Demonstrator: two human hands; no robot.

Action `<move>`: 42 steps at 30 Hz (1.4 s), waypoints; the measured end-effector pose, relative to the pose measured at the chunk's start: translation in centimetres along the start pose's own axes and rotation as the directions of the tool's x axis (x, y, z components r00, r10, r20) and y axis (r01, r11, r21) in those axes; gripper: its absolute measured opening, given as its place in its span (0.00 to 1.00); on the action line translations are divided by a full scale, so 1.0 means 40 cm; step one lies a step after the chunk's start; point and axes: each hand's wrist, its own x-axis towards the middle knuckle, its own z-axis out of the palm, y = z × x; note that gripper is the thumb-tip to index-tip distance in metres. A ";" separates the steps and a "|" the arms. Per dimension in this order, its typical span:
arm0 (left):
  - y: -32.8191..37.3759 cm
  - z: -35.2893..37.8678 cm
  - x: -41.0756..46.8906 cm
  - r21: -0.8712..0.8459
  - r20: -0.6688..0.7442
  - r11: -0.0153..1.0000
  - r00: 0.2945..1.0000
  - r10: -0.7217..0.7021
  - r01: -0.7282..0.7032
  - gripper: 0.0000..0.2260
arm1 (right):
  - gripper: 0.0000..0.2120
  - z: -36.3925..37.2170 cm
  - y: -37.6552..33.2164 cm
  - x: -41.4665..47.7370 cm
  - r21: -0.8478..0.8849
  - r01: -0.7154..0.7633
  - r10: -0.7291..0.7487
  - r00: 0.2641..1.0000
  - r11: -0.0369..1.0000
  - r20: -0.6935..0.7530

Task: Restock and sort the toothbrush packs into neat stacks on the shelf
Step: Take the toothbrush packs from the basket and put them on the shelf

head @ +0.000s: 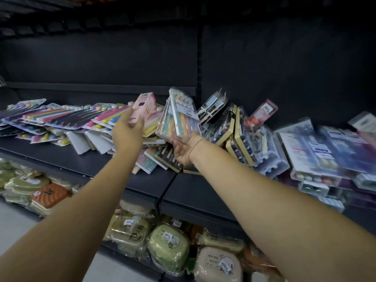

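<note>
Our left hand [126, 135] pinches a pink pack [142, 108]; our right hand [183, 152] grips a clear pack [184, 115] above the heap [151, 158]. We should lay each flat, edges squared.

Both arms bare along their whole visible length, from the near frame edge to the wrist. Left forearm [81, 200]: smooth, unmarked. Right forearm [264, 190]: same. Right wrist [198, 144]: thin red string bracelet [193, 150], a fine strand crossing at a slant, just on the near side of the right grip [182, 153].
</note>
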 end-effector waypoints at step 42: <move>0.517 0.647 -0.938 0.240 0.809 0.538 0.473 0.350 -0.808 0.33 | 0.13 -1.418 -0.508 -0.807 -0.844 0.056 -0.823 0.267 0.533 -0.502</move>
